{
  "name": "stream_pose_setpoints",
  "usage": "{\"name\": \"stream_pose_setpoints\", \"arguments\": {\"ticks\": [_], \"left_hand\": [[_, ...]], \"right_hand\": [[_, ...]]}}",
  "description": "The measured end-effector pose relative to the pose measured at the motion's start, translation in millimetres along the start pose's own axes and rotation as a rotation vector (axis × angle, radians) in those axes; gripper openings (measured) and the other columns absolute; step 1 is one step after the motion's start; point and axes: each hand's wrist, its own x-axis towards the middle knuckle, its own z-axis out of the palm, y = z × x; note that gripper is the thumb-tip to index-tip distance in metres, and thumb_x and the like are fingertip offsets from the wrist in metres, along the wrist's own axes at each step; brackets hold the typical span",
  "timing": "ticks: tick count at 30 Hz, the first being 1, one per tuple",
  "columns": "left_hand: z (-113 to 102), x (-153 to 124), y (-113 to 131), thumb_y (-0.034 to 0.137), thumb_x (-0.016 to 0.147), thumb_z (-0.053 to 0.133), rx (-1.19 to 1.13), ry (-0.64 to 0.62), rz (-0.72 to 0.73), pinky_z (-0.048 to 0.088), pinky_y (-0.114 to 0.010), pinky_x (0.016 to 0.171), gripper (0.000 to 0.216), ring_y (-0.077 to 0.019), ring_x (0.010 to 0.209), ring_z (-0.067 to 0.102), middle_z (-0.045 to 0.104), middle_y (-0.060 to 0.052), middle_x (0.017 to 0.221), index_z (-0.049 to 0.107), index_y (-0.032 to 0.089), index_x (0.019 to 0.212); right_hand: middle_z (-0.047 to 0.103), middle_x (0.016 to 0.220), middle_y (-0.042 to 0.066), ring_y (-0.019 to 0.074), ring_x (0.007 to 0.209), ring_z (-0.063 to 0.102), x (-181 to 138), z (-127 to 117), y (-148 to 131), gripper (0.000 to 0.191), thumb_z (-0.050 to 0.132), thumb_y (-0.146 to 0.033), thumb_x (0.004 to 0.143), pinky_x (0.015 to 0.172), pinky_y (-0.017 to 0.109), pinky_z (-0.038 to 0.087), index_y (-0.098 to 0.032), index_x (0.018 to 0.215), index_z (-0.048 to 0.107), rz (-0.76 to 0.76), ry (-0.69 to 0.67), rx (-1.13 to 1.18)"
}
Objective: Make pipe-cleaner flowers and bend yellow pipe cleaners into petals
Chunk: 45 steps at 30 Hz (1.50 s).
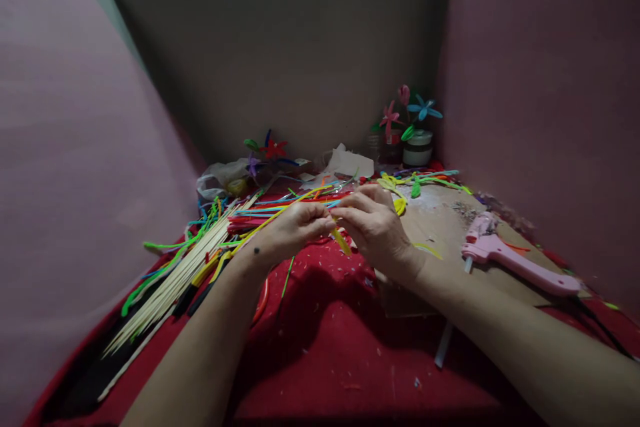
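Over the middle of the red cloth, both my hands come together at a short yellow pipe cleaner (341, 240). My left hand (303, 223) pinches its upper end between thumb and fingers, and the rest hangs down to the right. My right hand (373, 223) has its fingertips closed at the same end, close against the left fingers; its fingers cover part of the piece. Behind and left of my hands lie loose pipe cleaners (273, 211) in red, blue and yellow.
A bundle of bamboo skewers (185, 273) lies at left, near yellow-and-black handles (203, 273). A pink glue gun (520, 260) rests on cardboard (430, 220) at right. Pipe-cleaner flowers (424, 109) stand in a jar (417, 149) behind. Scraps dot the red cloth (340, 360).
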Motion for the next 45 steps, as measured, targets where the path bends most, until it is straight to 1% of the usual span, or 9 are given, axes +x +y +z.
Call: {"name": "stream_pose_setpoints", "arguments": {"ticks": [3, 7, 11, 16, 20, 23, 27, 37, 45], "left_hand": [[1.2, 1.5, -1.2, 0.034, 0.076, 0.051, -0.007, 0.060, -0.055, 0.030, -0.020, 0.048, 0.021, -0.0066, 0.049, 0.037, 0.045, 0.004, 0.057, 0.053, 0.014, 0.070], [7.8, 4.9, -0.9, 0.030, 0.076, 0.050, 0.020, 0.156, -0.055, 0.031, -0.020, 0.047, 0.019, -0.0068, 0.048, 0.040, 0.046, 0.004, 0.054, 0.053, 0.014, 0.067], [18.1, 7.1, 2.3, 0.030, 0.075, 0.051, -0.008, 0.226, -0.038, 0.034, -0.020, 0.048, 0.019, -0.0075, 0.049, 0.042, 0.048, 0.003, 0.054, 0.052, 0.014, 0.064], [16.1, 8.3, -0.2, 0.034, 0.075, 0.052, -0.024, 0.223, -0.014, 0.039, -0.022, 0.053, 0.023, -0.0098, 0.054, 0.049, 0.055, 0.000, 0.060, 0.057, 0.014, 0.067], [4.9, 9.1, -8.4, 0.031, 0.072, 0.058, 0.126, 0.206, 0.052, 0.040, -0.023, 0.059, 0.017, -0.0109, 0.063, 0.050, 0.058, -0.001, 0.067, 0.064, 0.014, 0.070], [1.4, 8.8, -11.4, 0.030, 0.070, 0.060, 0.126, 0.087, -0.003, 0.035, -0.021, 0.053, 0.017, -0.0085, 0.055, 0.044, 0.053, 0.001, 0.059, 0.064, 0.014, 0.066], [6.8, 6.5, -4.6, 0.033, 0.072, 0.060, -0.136, -0.052, -0.126, 0.026, -0.020, 0.043, 0.023, -0.0049, 0.043, 0.036, 0.047, 0.003, 0.050, 0.058, 0.013, 0.062], [30.4, 2.4, 16.8, 0.027, 0.070, 0.063, -0.247, 0.372, -0.030, 0.032, -0.017, 0.038, 0.017, -0.0050, 0.039, 0.043, 0.052, 0.004, 0.050, 0.051, 0.015, 0.068], [36.5, -0.1, 16.9, 0.027, 0.073, 0.059, -0.091, 0.489, 0.072, 0.034, -0.018, 0.041, 0.014, -0.0065, 0.041, 0.045, 0.052, 0.004, 0.050, 0.052, 0.016, 0.068]], "right_hand": [[0.064, 0.063, 0.003, 0.0174, 0.071, 0.051, -0.2, 1.9, -1.4, 0.017, 0.057, -0.023, 0.079, 0.074, 0.036, 0.038, -0.018, 0.068, 0.069, 0.232, -0.141, 0.186], [0.060, 0.054, 0.002, 0.0111, 0.052, 0.048, 1.1, 2.3, -2.9, 0.017, 0.059, -0.022, 0.070, 0.054, 0.027, 0.036, -0.014, 0.058, 0.066, 0.690, -0.323, 0.725], [0.054, 0.045, -0.001, 0.0074, 0.041, 0.040, 1.3, 4.7, -0.2, 0.014, 0.066, -0.025, 0.061, 0.044, 0.024, 0.027, -0.014, 0.052, 0.064, 0.875, -0.349, 0.960], [0.054, 0.045, -0.001, 0.0062, 0.038, 0.038, -0.9, 11.3, 5.4, 0.012, 0.068, -0.024, 0.059, 0.040, 0.023, 0.023, -0.014, 0.054, 0.062, 0.939, -0.265, 1.040], [0.053, 0.046, -0.002, 0.0063, 0.039, 0.040, -1.1, 11.5, 5.7, 0.009, 0.067, -0.020, 0.058, 0.039, 0.022, 0.026, -0.015, 0.055, 0.061, 0.969, -0.153, 1.048], [0.052, 0.044, -0.003, 0.0064, 0.036, 0.039, -0.4, 10.0, 7.5, 0.010, 0.066, -0.021, 0.060, 0.038, 0.022, 0.026, -0.014, 0.055, 0.060, 0.955, -0.101, 1.030], [0.051, 0.045, -0.003, 0.0060, 0.035, 0.039, -0.5, 10.5, 13.7, 0.012, 0.066, -0.022, 0.060, 0.037, 0.022, 0.026, -0.015, 0.055, 0.058, 0.946, 0.002, 1.022], [0.050, 0.046, -0.004, 0.0066, 0.038, 0.039, -0.5, 9.3, 1.6, 0.014, 0.065, -0.026, 0.060, 0.038, 0.022, 0.029, -0.016, 0.056, 0.056, 0.963, -0.012, 0.927], [0.053, 0.049, -0.002, 0.0076, 0.046, 0.043, -1.6, 7.5, -5.0, 0.015, 0.060, -0.025, 0.064, 0.044, 0.022, 0.033, -0.015, 0.054, 0.056, 0.843, -0.053, 0.767]]}}
